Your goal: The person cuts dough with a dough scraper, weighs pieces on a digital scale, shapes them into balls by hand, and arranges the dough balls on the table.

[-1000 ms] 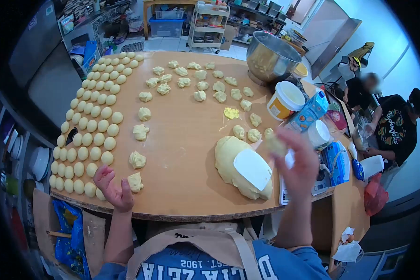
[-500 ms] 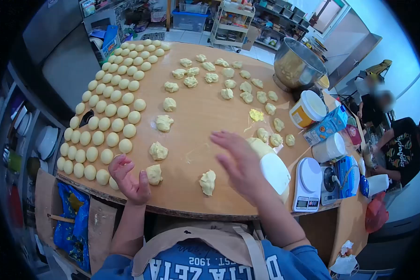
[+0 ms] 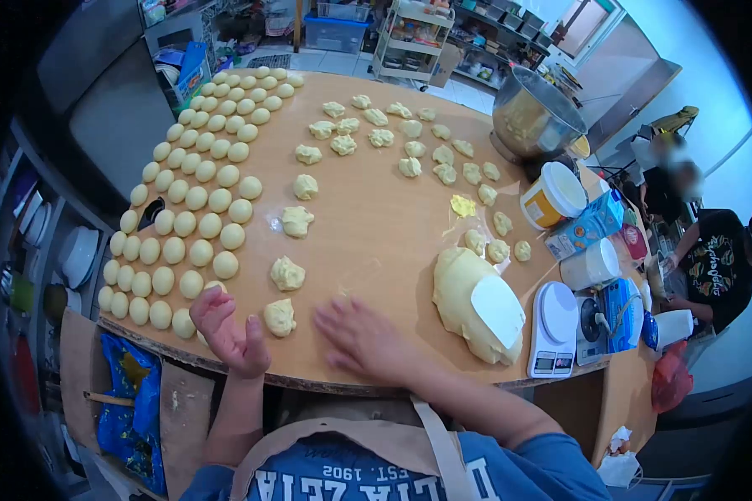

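Over the table's near edge, my left hand (image 3: 232,336) is raised with its fingers loosely bent and apart, holding nothing. My right hand (image 3: 363,338) is low over the tabletop, palm down, its spread fingers slightly blurred; whatever lies under the palm is hidden. Just left of it sits a rough dough lump (image 3: 280,317), with another lump (image 3: 287,273) behind. Rows of smooth dough balls (image 3: 195,198) cover the left side. To the right, a white scraper (image 3: 497,311) lies on a large dough mass (image 3: 455,292).
A digital scale (image 3: 553,330), a white tub (image 3: 553,195), a blue carton (image 3: 585,225) and a steel bowl (image 3: 536,113) line the right side. More rough lumps (image 3: 343,145) lie farther back. A co-worker (image 3: 710,259) is at the far right.
My right hand has come from the right side down to the near middle. The dough lump seen there half a second ago is no longer visible. My left hand stays raised near the edge.
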Demonstrator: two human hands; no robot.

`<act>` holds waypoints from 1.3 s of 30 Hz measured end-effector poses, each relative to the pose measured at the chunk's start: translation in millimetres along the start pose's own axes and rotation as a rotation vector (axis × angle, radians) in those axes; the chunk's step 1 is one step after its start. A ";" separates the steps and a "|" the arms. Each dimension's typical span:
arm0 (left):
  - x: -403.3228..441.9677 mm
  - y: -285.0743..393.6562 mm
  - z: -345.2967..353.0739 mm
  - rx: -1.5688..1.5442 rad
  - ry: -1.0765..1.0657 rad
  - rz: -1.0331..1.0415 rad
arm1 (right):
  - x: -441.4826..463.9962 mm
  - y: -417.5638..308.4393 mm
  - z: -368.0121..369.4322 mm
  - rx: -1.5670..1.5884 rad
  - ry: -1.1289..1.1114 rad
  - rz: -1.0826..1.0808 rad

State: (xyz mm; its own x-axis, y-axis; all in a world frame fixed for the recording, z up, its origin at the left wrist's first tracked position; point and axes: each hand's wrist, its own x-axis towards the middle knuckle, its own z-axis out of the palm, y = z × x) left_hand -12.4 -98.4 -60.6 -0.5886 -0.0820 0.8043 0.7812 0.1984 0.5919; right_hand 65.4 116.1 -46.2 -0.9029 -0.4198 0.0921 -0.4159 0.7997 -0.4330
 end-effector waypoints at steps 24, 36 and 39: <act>-0.9 1.3 -1.4 0.013 -0.057 -0.080 | -27.1 1.2 4.4 0.323 0.108 -0.066; 0.9 1.3 2.8 0.022 -0.092 -0.107 | -37.4 -0.8 -3.5 0.391 0.225 -0.159; -2.3 3.2 4.2 0.020 -0.115 -0.110 | -30.0 44.9 -23.6 -0.029 0.041 0.118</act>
State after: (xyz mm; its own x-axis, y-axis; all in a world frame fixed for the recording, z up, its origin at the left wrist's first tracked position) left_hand -9.4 -93.5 -60.7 -0.6914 0.0077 0.7224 0.7069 0.2137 0.6743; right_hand 71.3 174.8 -47.3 -0.9492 -0.3047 0.0786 -0.3090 0.8548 -0.4169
